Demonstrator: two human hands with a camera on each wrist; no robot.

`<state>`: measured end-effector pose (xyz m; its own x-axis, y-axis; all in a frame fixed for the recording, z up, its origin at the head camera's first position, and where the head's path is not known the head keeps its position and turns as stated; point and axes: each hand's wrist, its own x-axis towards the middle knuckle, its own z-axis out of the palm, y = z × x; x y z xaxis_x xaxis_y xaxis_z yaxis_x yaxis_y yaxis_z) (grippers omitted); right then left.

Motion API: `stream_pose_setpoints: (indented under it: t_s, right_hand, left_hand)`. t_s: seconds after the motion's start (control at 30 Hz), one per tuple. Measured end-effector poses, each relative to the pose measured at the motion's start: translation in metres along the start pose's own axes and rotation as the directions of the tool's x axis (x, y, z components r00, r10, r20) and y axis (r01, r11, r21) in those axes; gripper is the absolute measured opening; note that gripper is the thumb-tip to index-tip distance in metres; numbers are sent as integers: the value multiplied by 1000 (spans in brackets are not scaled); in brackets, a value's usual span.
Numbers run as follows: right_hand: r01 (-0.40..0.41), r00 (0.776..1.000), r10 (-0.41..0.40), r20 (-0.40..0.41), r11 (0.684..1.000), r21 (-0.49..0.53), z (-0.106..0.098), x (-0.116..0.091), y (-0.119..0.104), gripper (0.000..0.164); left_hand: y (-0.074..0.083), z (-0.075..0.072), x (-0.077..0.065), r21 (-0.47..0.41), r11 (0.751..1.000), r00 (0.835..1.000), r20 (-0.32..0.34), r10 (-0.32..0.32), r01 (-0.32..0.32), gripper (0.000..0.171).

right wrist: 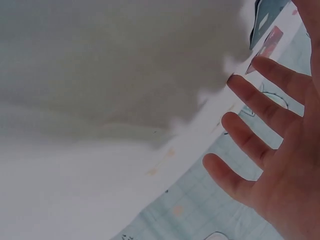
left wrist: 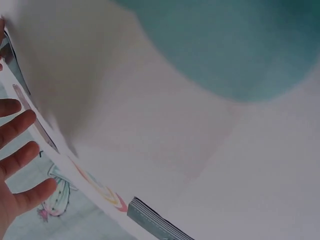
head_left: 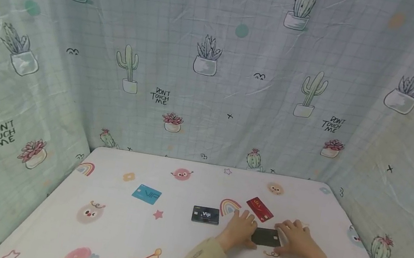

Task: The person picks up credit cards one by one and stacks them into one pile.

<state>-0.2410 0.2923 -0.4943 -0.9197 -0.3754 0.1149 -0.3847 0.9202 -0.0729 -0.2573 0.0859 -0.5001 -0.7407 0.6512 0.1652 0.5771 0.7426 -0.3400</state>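
Observation:
A black card [head_left: 266,237] with a small chip lies between my two hands, at the right of the table. My left hand [head_left: 240,230] holds its left end, fingers at the far edge and thumb at the near edge. At the chip end, my right hand [head_left: 297,240] grips it in the same way. Just beyond them is a red card [head_left: 260,209] with gold print. To the left lies a black "Vip" card [head_left: 206,215]; layered edges show on this dark piece [left wrist: 157,220] in the left wrist view. Both wrist views show spread fingers, with the thumbs hidden.
A blue VIP card [head_left: 146,194] is farther left on the white table [head_left: 172,237], whose cloth has printed cartoon figures. A cactus-print curtain [head_left: 211,102] encloses the table at the back and sides.

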Motion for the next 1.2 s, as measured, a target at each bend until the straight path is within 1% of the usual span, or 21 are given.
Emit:
stream_pose_setpoints:
  t_s: [0.13, 0.3, 0.43, 0.57, 0.7, 0.83, 0.97, 1.1, 1.2]
  right_hand:
    - [27, 1000, -27, -16, 1000, 0, 2, 1, 2, 64]
    - [22, 1000, -22, -7, 1000, 2, 3, 3, 2, 63]
    - [20, 1000, -19, -3, 1000, 17, 2, 4, 0, 61]
    - [17, 1000, -17, -5, 1000, 22, 2, 5, -2, 59]
    - [6, 1000, -6, 10, 1000, 12, 3, 6, -3, 58]
    - [20, 1000, -20, 11, 1000, 5, 1, 6, -4, 57]
    - [28, 1000, -28, 11, 1000, 3, 2, 7, -5, 56]
    - [9, 1000, -9, 18, 1000, -6, 3, 7, -5, 55]
    - [12, 1000, -12, 4, 1000, -12, 3, 6, -5, 55]
  left_hand:
    - [1, 0, 2, -33, 999, 1000, 18, 2, -1, 64]
    - [5, 1, 4, -16, 1000, 1000, 11, 12, -12, 63]
    - [6, 3, 4, -9, 1000, 1000, 8, -6, 6, 60]
    - [8, 4, 5, -21, 1000, 1000, -10, -23, 23, 59]
    - [11, 6, 5, -21, 999, 999, -29, -30, 29, 58]
    - [14, 4, 5, 1, 999, 999, -11, -50, 50, 58]
    - [15, 3, 3, 26, 997, 997, 26, -72, 71, 60]
    - [16, 2, 3, 31, 996, 996, 29, -81, 80, 60]
    - [16, 2, 2, 42, 995, 996, 21, -86, 85, 60]
